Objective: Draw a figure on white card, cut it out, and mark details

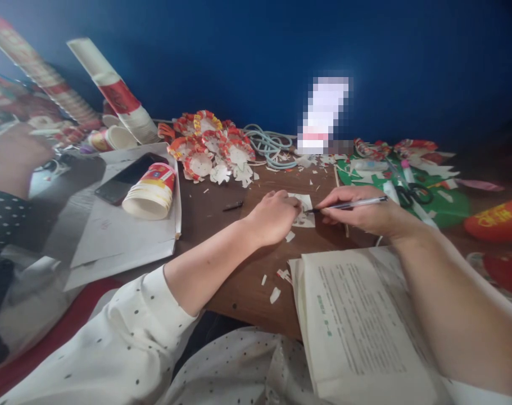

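In the head view a small square of white paper [307, 201] with dark drawn marks lies on the brown table. My left hand [276, 216] rests over its left side, fingers curled and pressing it down. A clear pen with a dark tip [361, 202] is pinched in my right hand [352, 211]. Its point meets the paper's right part or hovers just above; I cannot tell which. My left fingers hide some of the drawing. A black pen cap [232, 206] lies left of my left hand.
Paper flower shapes [213, 143] cut from cups lie behind, beside a coiled pale cable [270, 146]. Left are a paper cup stack [148, 194], a phone [129, 177] and another person's hand [19, 149]. Scissors [416, 194] lie on a green mat [453, 205]; printed sheets [352, 315] sit in front.
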{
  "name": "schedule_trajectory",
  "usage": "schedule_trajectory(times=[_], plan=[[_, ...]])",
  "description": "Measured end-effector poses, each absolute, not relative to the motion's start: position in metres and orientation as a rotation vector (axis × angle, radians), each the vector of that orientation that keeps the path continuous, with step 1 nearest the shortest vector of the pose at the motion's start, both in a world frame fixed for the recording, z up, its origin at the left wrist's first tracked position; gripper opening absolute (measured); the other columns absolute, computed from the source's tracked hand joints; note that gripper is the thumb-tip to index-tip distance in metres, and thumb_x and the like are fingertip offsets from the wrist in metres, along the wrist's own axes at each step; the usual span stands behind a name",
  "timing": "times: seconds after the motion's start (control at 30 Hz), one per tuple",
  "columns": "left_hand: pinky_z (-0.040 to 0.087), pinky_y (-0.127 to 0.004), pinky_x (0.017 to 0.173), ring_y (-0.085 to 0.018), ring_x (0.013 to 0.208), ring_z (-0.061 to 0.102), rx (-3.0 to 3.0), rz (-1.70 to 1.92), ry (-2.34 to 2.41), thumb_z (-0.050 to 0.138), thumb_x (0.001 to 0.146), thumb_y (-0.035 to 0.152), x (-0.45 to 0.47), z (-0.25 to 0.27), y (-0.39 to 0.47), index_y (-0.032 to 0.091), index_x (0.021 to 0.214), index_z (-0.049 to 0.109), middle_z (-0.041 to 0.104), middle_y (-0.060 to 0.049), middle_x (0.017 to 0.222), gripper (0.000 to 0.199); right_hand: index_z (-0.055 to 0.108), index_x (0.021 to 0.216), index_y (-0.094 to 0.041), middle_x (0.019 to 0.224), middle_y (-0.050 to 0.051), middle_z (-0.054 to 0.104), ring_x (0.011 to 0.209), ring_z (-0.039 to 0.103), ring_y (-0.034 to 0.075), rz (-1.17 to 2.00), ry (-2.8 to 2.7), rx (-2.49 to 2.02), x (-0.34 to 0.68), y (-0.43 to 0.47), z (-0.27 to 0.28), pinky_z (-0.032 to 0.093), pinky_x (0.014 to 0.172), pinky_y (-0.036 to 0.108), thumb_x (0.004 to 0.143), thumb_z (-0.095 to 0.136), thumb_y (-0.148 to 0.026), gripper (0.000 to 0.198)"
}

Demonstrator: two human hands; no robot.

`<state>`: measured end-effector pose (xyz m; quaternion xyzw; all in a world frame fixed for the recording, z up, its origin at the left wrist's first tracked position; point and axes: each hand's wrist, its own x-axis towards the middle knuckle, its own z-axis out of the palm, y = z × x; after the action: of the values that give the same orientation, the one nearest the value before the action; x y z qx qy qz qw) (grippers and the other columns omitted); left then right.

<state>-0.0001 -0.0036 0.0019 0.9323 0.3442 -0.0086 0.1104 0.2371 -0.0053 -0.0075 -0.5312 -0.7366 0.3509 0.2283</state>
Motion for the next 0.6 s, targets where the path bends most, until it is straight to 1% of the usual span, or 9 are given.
schedule_trajectory(times=[0.13,0.23,0.37,0.6], plan=[[0.044,-0.042,0.098,-0.027,0.109,0.058,2.767,0.022,0.971,0.040,0.090,0.005,-0.0018,-0.0012,-0.0026,0.012,0.126,0.066,0.069,-0.015,0.121,0.045,0.080,0.088,-0.026,0.085,0.004,0.077,0.074,0.074,0.022,0.965,-2.014,-1.474,0.2369,-0.0060,-0.0075,0.060,0.068,0.034,0.077,0.072,-0.041,0.020],[0.045,-0.040,0.097,-0.026,0.107,0.059,2.773,0.025,0.943,0.039,0.091,0.006,-0.0028,-0.0034,-0.0012,0.010,0.131,0.063,0.070,-0.016,0.121,0.046,0.079,0.088,-0.027,0.085,0.004,0.077,0.074,0.074,0.022,0.964,-2.003,-1.479,0.2358,-0.0071,-0.0063,0.061,0.068,0.034,0.077,0.072,-0.040,0.019],[0.047,-0.041,0.097,-0.027,0.112,0.059,2.754,0.013,0.939,0.038,0.091,0.006,-0.0037,-0.0058,0.0002,0.009,0.137,0.059,0.070,-0.017,0.124,0.051,0.079,0.087,-0.029,0.081,0.003,0.077,0.072,0.074,0.022,0.970,-1.998,-1.497,0.2361,-0.0068,-0.0062,0.061,0.067,0.035,0.077,0.073,-0.039,0.015],[0.046,-0.041,0.100,-0.028,0.115,0.058,2.754,0.002,0.939,0.035,0.092,0.007,-0.0038,-0.0052,0.0002,0.008,0.137,0.060,0.070,-0.017,0.124,0.051,0.079,0.090,-0.026,0.078,0.003,0.077,0.068,0.073,0.021,0.953,-2.016,-1.494,0.2371,-0.0065,-0.0058,0.059,0.064,0.034,0.078,0.071,-0.041,0.021]])
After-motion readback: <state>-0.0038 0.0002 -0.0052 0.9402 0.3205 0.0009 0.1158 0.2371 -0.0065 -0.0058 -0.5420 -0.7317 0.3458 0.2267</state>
